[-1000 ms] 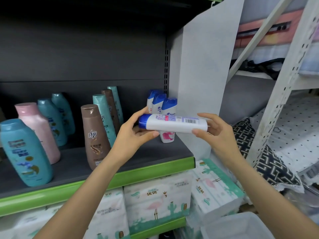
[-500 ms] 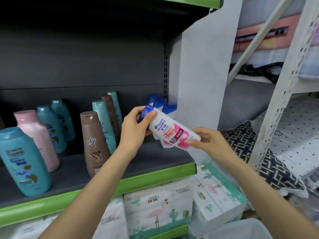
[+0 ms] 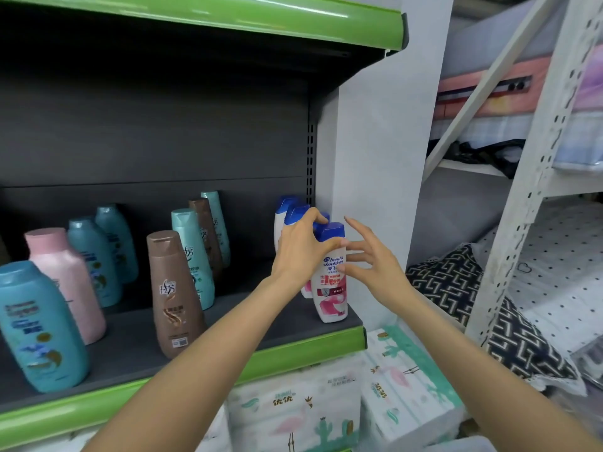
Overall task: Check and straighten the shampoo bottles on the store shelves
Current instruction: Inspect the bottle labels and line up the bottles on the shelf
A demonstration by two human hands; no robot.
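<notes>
A white shampoo bottle point(image 3: 330, 288) with a blue cap and pink label stands upright at the right front of the dark shelf point(image 3: 137, 340). My left hand point(image 3: 303, 252) grips its neck just below the cap. My right hand point(image 3: 372, 259) hovers at its right side with fingers spread, fingertips at or just off the bottle. Behind it stand more blue-capped white bottles point(image 3: 288, 213), partly hidden by my left hand.
Brown point(image 3: 174, 295) and teal point(image 3: 192, 252) bottles stand in a row mid-shelf. Pink point(image 3: 65, 282) and blue point(image 3: 39, 324) bottles stand at the left. Tissue packs point(image 3: 293, 412) lie below the green shelf lip. A white upright panel point(image 3: 368, 158) borders the shelf's right end.
The bottle went from lying flat between both hands, through a tilt, to upright on the shelf. My right hand let go of its base and opened.
</notes>
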